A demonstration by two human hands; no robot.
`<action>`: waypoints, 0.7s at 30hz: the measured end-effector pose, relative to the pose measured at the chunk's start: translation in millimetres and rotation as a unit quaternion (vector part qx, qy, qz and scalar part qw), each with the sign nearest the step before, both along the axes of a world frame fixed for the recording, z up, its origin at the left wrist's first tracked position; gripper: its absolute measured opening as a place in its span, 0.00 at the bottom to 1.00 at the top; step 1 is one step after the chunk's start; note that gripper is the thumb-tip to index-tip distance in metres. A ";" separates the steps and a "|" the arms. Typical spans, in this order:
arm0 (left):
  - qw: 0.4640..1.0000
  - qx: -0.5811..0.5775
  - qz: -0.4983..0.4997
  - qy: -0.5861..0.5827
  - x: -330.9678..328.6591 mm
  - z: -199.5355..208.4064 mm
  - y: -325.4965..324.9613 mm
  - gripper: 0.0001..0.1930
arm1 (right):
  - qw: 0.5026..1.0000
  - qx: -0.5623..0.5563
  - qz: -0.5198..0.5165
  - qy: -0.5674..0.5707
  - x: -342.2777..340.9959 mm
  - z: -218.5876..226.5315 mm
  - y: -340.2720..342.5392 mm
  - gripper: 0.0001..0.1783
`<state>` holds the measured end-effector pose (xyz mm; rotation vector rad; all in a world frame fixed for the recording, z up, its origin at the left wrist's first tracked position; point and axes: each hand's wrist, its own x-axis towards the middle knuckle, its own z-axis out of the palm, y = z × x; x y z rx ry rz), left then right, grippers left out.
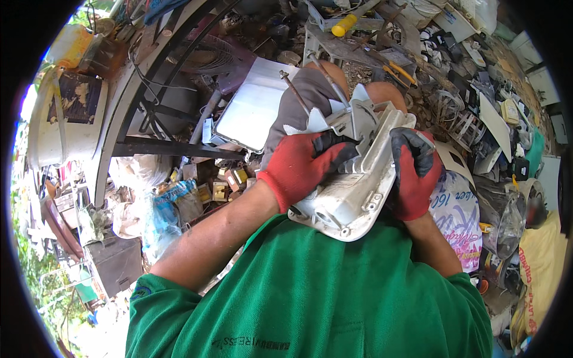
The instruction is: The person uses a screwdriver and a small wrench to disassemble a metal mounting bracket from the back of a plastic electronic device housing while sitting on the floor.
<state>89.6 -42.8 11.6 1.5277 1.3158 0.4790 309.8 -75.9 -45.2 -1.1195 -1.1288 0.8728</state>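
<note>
A dirty white plastic appliance housing (352, 194) lies tilted across my lap against my green shirt. Toothed white pieces and two long metal rods (296, 95) with threaded ends stick out of its far end. My left hand (304, 161), in a red glove with black fingertips, grips the housing's left side, thumb and fingers reaching into its middle. My right hand (416, 173), gloved the same way, is beside the housing's right edge with its fingers curled in. What those fingers pinch, if anything, is too small to make out.
A white rectangular panel (253, 107) leans beside my left knee, near a dark metal frame (179, 147). Yellow-handled pliers (401, 73) and a yellow-handled tool (344, 25) lie beyond my knees. Scrap parts crowd the right; a printed sack (456, 209) sits by my right arm.
</note>
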 end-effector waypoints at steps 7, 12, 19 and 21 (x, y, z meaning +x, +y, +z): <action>0.994 -0.001 0.005 -0.105 -20.9 -11.9 -2.4 0.10 | 0.998 0.025 0.027 -0.044 -5.9 8.1 5.2 0.12; 0.998 -0.012 0.018 0.060 -4.9 9.2 1.2 0.12 | 1.000 0.005 0.020 -0.009 -5.6 -0.6 6.2 0.12; 0.987 0.013 0.000 -0.158 -18.1 -6.5 2.1 0.10 | 0.996 0.043 0.031 -0.075 -4.1 19.6 14.4 0.11; 0.997 0.046 0.009 -0.058 -11.8 6.6 6.3 0.11 | 0.994 0.050 0.016 -0.093 0.7 13.9 16.0 0.11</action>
